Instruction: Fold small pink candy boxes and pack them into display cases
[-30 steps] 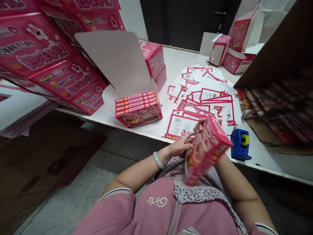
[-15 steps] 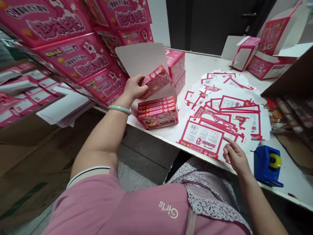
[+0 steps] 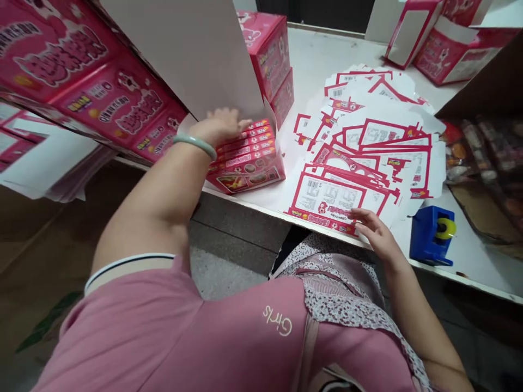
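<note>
My left hand (image 3: 220, 128), with a pale bangle at its wrist, lies palm down on a row of slim pink boxes (image 3: 255, 148). Its fingers are stretched out and grip nothing visible. These boxes stand packed side by side in an open pink display carton (image 3: 249, 178), whose tall white flap (image 3: 183, 54) rises behind them. Part of the row is hidden under the hand. Over the near edge of a flat printed box blank (image 3: 322, 198), my right hand (image 3: 376, 231) hovers or rests lightly, fingers loosely bent and apart, with nothing held.
Closed pink cartons (image 3: 122, 100) are stacked at the left, and two more (image 3: 269, 51) stand behind the open one. More flat blanks (image 3: 392, 136) lie spread across the white table (image 3: 314, 49). A blue tape dispenser (image 3: 429, 237) sits near the front edge at right.
The slim box that my left hand held tilted above the carton is now down among the others, and the fingers have spread. My right hand's fingers have loosened. The view has shifted.
</note>
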The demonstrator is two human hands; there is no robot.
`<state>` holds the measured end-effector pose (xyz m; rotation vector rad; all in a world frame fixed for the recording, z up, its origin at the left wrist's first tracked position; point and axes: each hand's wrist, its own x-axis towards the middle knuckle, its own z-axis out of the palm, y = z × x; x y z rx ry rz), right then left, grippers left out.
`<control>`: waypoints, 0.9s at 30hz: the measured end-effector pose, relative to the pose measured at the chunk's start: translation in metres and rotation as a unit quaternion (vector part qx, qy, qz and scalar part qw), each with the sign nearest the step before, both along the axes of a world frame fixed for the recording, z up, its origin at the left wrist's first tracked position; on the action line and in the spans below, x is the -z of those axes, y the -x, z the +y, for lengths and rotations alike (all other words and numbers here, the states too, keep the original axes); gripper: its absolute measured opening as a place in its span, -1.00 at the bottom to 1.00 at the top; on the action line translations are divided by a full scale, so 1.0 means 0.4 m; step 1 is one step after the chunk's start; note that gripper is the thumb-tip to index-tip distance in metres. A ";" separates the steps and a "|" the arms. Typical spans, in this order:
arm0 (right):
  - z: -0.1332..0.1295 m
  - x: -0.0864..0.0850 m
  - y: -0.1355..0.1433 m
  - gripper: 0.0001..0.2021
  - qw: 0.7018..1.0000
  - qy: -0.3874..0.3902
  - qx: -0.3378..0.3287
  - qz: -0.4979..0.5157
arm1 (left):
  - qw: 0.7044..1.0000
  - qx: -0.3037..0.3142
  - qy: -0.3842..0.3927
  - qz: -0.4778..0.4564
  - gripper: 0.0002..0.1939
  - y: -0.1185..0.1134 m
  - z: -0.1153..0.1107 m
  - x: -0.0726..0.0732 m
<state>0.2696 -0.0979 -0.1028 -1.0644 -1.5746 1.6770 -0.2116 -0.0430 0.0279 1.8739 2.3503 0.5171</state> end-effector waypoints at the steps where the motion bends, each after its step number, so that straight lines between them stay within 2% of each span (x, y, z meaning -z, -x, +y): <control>1: -0.001 0.001 -0.003 -0.64 1.000 0.002 -0.007 -0.014 | 1.000 0.002 -0.028 0.010 -0.40 -0.058 -0.005 -0.006; 3: -0.001 0.001 0.000 -0.65 0.999 0.003 0.004 -0.033 | 0.996 0.055 -0.074 0.009 -0.51 -0.198 -0.016 0.013; 4: -0.001 0.001 0.004 -0.64 0.999 0.004 0.016 -0.036 | 0.991 0.122 -0.061 -0.003 -0.59 -0.275 -0.021 0.038; 6: -0.004 -0.006 0.017 -0.65 0.999 0.000 0.036 -0.034 | 0.966 0.257 0.003 -0.020 -0.69 -0.420 -0.031 0.108; 7: -0.007 -0.010 0.023 -0.66 0.999 -0.007 0.039 -0.032 | 0.955 0.294 0.026 -0.017 -0.63 -0.479 -0.034 0.146; 9: -0.019 -0.021 0.026 -0.69 0.999 -0.028 0.035 -0.031 | 0.953 0.292 0.079 0.028 -0.51 -0.559 -0.030 0.206; 11: -0.033 -0.027 0.015 -0.71 0.997 -0.049 0.038 -0.036 | 0.950 0.292 0.100 0.046 -0.51 -0.582 -0.017 0.226; 13: -0.039 -0.028 -0.005 -0.73 0.993 -0.078 0.077 -0.052 | 0.939 0.326 0.106 0.034 -0.66 -0.568 0.001 0.199; 16: -0.014 -0.041 -0.024 -0.74 0.968 -0.171 0.165 -0.084 | 0.906 0.406 0.120 -0.015 -0.87 -0.531 0.009 0.097; 18: 0.029 -0.072 -0.018 -0.67 0.947 -0.246 0.190 -0.083 | 0.891 0.440 0.088 -0.068 -0.81 -0.525 -0.008 0.015; 21: 0.104 -0.154 0.009 -0.48 0.926 -0.321 0.189 -0.057 | 0.903 0.408 -0.004 -0.133 -0.72 -0.549 -0.055 -0.083; 22: 0.123 -0.186 0.016 -0.48 0.920 -0.339 0.189 -0.057 | 0.907 0.392 -0.020 -0.153 -0.69 -0.561 -0.070 -0.102; 24: 0.140 -0.244 0.020 -0.53 0.903 -0.376 0.197 -0.073 | 0.903 0.379 -0.019 -0.203 -0.65 -0.581 -0.095 -0.119; 26: 0.133 -0.278 0.010 -0.52 0.879 -0.412 0.221 -0.098 | 0.885 0.385 -0.004 -0.262 -0.61 -0.596 -0.109 -0.109; 27: 0.126 -0.282 0.001 -0.46 0.868 -0.423 0.241 -0.103 | 0.873 0.388 0.004 -0.294 -0.59 -0.604 -0.110 -0.095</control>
